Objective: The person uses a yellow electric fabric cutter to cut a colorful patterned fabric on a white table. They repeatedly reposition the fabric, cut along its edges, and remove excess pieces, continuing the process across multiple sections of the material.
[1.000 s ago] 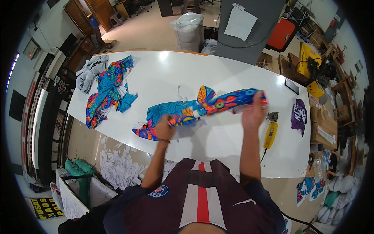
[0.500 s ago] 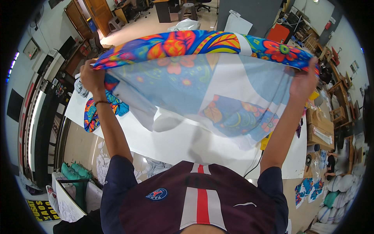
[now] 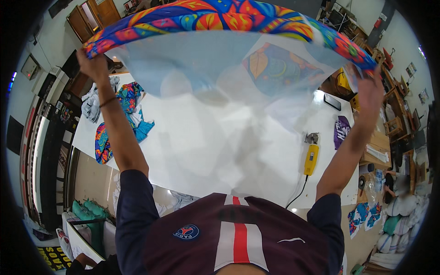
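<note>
A wide sheet of printed fabric (image 3: 229, 20) is stretched in the air above the far side of the white table (image 3: 197, 146). Its bright orange, blue and green floral face shows along the upper fold, while the pale underside hangs toward me. My left hand (image 3: 94, 68) is closed on its left corner, arm raised. At the right corner, my right hand (image 3: 369, 94) grips the fabric's edge, the fingers partly blurred. Below that hand, a yellow electric cloth cutter (image 3: 311, 158) with a black cord lies on the table, near a purple cloth piece (image 3: 341, 130) and a phone (image 3: 332, 102).
Colourful cut fabric pieces (image 3: 130, 98) and crumpled pale cloth (image 3: 94, 98) lie at the table's left end. A long machine (image 3: 43, 137) stands along the left wall. Cardboard boxes (image 3: 379, 149) and bundled white sacks (image 3: 401, 206) are on the right. Another person's hand (image 3: 87, 260) shows at lower left.
Both hands have moved up and outward, lifting the fabric higher and farther away. More of the table, the cutter, the phone and the purple cloth now show beneath it.
</note>
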The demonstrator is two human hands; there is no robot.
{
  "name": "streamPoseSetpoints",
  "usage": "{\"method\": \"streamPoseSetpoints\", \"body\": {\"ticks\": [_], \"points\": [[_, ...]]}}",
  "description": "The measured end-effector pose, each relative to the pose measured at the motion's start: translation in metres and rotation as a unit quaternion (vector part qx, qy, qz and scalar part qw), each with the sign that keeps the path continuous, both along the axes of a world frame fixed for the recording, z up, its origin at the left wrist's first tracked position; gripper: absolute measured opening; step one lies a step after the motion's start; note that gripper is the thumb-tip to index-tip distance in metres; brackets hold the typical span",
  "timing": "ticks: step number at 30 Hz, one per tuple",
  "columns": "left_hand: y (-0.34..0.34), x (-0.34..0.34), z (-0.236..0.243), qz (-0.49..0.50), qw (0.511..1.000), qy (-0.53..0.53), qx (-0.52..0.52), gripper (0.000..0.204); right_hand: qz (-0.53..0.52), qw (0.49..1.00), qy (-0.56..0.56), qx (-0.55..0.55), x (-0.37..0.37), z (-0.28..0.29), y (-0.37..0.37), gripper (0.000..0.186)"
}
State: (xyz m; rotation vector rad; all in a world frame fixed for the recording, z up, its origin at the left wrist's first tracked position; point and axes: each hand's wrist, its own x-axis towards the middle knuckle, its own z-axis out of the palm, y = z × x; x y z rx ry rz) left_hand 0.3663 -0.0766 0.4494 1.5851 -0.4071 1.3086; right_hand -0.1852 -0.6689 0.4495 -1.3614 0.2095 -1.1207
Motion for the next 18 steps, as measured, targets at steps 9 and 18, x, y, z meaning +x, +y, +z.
{"method": "streamPoseSetpoints", "body": {"ticks": [9,18], "points": [[0.079,-0.164,-0.141,-0.005,0.981,0.067,0.184,0.038,-0.063,0.98,0.076,0.173,-0.127,-0.19,0.072,0.036],[0.114,-0.161,-0.321,-0.095,0.854,0.344,0.379,0.028,-0.069,0.909,0.221,0.346,-0.07,-0.339,0.132,0.039]]}}
